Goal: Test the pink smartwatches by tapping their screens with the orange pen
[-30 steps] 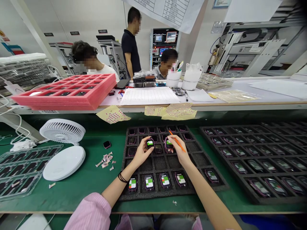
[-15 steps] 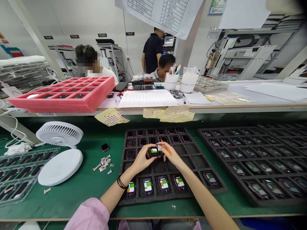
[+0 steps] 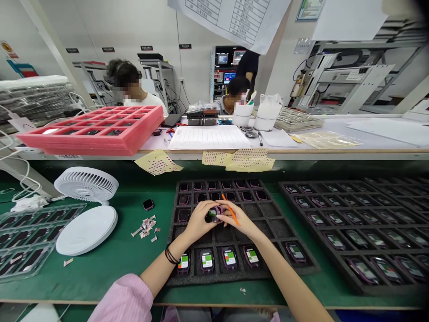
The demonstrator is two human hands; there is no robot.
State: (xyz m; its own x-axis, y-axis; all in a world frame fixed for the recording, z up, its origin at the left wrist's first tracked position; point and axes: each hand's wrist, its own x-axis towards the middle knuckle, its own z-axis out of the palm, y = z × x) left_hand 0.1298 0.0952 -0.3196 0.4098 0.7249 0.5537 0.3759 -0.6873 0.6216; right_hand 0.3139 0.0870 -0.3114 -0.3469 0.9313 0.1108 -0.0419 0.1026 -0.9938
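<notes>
smartwatch [image 3: 213,214] between both hands' fingers [image 3: 203,215]

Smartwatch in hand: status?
Left hand and right hand on smartwatch, over black foam tray. Orange stick in right hand. Nothing blocking.

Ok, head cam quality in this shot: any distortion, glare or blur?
Head view: wide-angle stretch bends the right black tray at the edges; a bright glare spot sits in the pink tray; top right corner is dark and smeared; left hand, right hand and orange stick look sharp, but they hide much of the watch.
</notes>
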